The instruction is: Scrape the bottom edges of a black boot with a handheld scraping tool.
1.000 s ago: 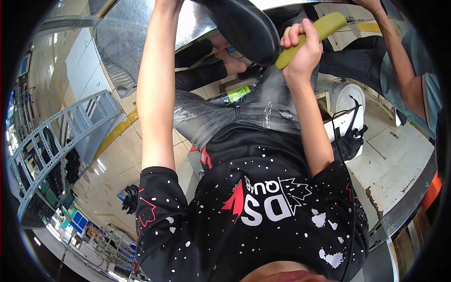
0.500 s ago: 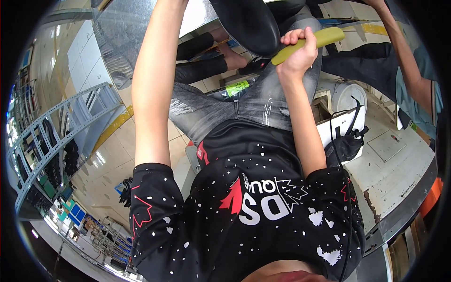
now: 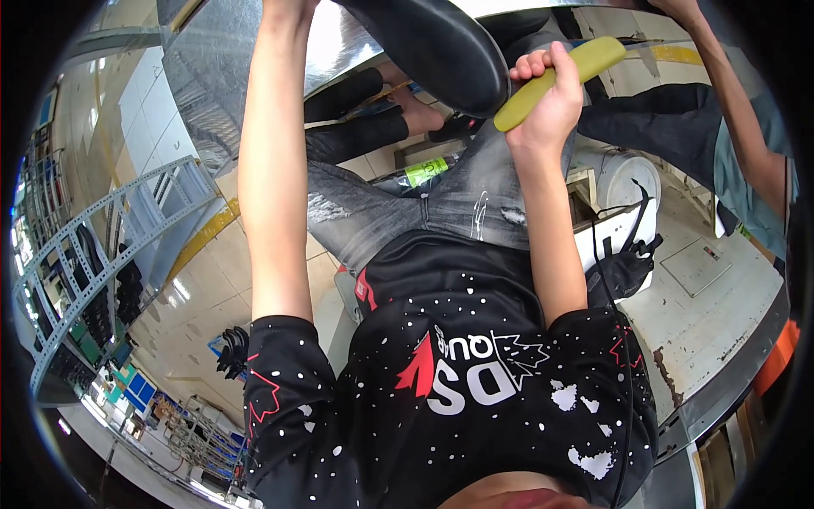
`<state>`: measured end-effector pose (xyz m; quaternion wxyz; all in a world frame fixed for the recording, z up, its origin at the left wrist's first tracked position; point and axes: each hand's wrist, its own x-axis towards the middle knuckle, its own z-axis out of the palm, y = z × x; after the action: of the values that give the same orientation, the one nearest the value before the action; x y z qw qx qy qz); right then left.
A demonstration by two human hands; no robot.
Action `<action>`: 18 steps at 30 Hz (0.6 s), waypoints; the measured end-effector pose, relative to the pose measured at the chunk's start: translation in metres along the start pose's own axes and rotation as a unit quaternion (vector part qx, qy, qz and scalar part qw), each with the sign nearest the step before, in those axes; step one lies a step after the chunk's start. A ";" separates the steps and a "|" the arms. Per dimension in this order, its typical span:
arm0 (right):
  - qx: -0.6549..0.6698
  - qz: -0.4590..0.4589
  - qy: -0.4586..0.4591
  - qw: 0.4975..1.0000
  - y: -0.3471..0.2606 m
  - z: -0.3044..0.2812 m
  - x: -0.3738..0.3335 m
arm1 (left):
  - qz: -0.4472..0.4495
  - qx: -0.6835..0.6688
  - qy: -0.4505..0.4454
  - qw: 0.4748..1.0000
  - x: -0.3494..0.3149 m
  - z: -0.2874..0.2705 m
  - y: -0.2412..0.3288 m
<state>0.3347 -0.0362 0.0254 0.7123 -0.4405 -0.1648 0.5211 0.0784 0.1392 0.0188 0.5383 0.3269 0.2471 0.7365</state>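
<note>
My right hand (image 3: 548,95) is clasping an olive bar (image 3: 600,57), a black boot (image 3: 437,55) just left; slackening could drop the bar. I can't tell about my left hand (image 3: 290,7), cropped.

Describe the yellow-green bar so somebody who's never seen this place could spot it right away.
Find the faded grey jeans in the upper middle of the view. By their right leg, the right hand grips the bar, which slants up to the right and sticks out at both ends of the fist. It is yellow-green with rounded ends, unlike the glossy black shoe-like piece on its left.
</note>
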 end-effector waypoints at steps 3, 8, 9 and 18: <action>-0.029 0.008 -0.029 0.999 -0.009 0.014 -0.005 | 0.085 -0.050 -0.203 0.974 0.000 -0.020 0.006; -0.092 0.031 -0.080 0.992 -0.016 0.019 0.000 | 0.039 -0.115 -0.194 0.973 -0.006 -0.036 0.009; -0.094 0.031 -0.080 0.992 -0.016 0.022 0.002 | 0.040 -0.116 -0.193 0.973 -0.006 -0.039 0.009; -0.123 0.061 -0.111 0.984 -0.020 0.035 0.017 | 0.061 -0.162 -0.145 0.974 -0.021 -0.037 0.007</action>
<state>0.3290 -0.0068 0.0575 0.5971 -0.4733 -0.2787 0.5847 0.0509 0.1169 -0.0050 0.5680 0.3533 0.0230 0.7429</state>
